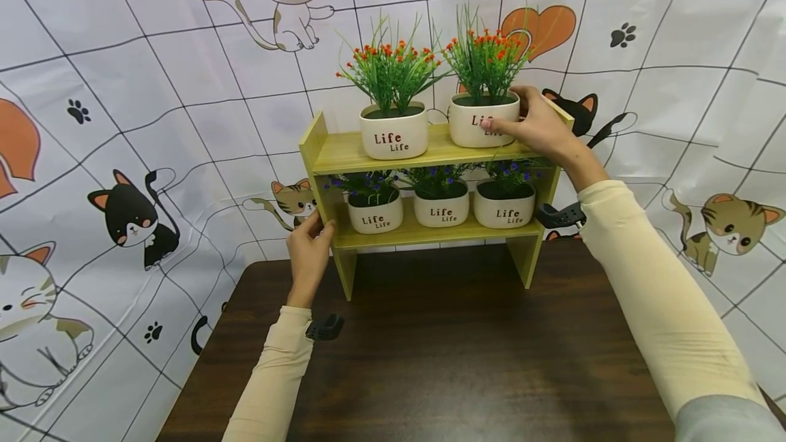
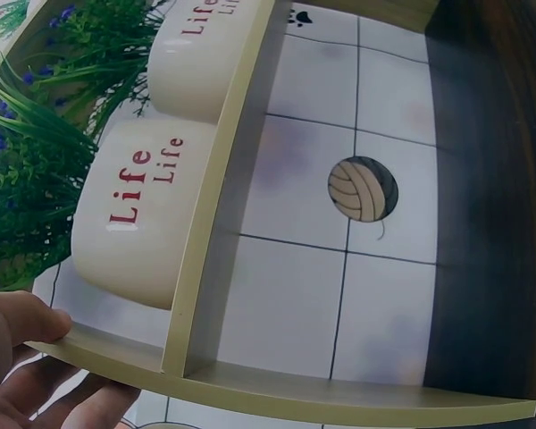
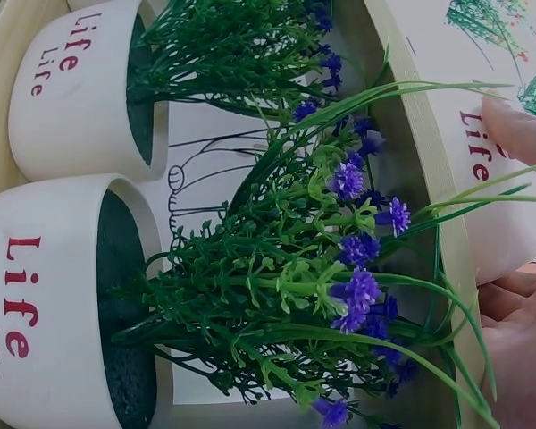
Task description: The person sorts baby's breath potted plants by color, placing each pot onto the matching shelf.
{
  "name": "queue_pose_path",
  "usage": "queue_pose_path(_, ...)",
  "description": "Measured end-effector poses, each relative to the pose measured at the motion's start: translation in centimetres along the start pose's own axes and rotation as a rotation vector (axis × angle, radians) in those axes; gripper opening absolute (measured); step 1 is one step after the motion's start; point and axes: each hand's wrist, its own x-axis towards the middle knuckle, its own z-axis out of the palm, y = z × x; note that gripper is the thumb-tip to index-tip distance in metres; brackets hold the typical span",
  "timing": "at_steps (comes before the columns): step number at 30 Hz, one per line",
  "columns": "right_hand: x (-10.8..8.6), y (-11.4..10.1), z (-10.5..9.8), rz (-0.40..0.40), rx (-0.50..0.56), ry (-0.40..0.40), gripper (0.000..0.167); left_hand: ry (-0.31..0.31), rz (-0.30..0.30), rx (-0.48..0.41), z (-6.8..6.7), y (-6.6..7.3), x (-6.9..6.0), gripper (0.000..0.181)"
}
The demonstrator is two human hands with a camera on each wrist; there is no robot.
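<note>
A two-tier wooden shelf [image 1: 424, 236] stands at the back of the table. My left hand [image 1: 309, 254] grips its left side panel, thumb in front and fingers behind, as the left wrist view also shows. On the top tier, my right hand [image 1: 537, 125] holds a white "Life" flowerpot [image 1: 467, 129] with orange-red flowers, thumb across its front. Beside it, to the left, is a matching flowerpot [image 1: 393, 138]. Along the lower tier sit three white pots with purple flowers: the left pot [image 1: 374, 215], the middle pot [image 1: 441, 207] and the right pot [image 1: 505, 209].
The dark brown table [image 1: 430, 353] extends in front of the shelf. Behind it hangs a white wall covering [image 1: 202, 39] with a grid and cartoon cats. Long grass blades [image 3: 411, 201] from a lower pot poke out past the top board near my right hand.
</note>
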Motion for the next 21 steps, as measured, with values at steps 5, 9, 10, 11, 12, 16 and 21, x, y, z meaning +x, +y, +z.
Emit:
queue_pose_path(5,0.10,0.00,0.02,-0.003,-0.012,-0.001,0.109,-0.006,0.008,-0.014,-0.01,-0.04,0.05,0.040)
queue_pose_path(9,0.08,-0.04,0.03,-0.006,-0.017,0.002,0.109,-0.007,0.005,-0.019,-0.04,-0.03,0.05,0.041)
queue_pose_path(10,0.06,-0.04,0.02,-0.006,-0.019,0.003,0.109,-0.007,0.003,-0.018,-0.05,-0.03,0.05,0.041)
queue_pose_path(11,0.05,-0.04,0.03,-0.006,-0.019,0.005,0.109,-0.006,0.001,-0.017,-0.06,-0.03,0.05,0.041)
queue_pose_path(12,0.02,-0.03,0.04,-0.006,-0.018,0.006,0.109,-0.006,-0.002,-0.017,-0.06,-0.04,0.04,0.041)
queue_pose_path(16,-0.07,0.03,0.11,-0.007,-0.020,0.014,0.109,-0.007,-0.009,-0.015,-0.08,-0.02,0.00,0.041)
queue_pose_path(21,-0.18,0.09,0.08,-0.013,-0.022,0.020,0.107,-0.007,-0.013,-0.007,-0.08,0.01,-0.05,0.042)
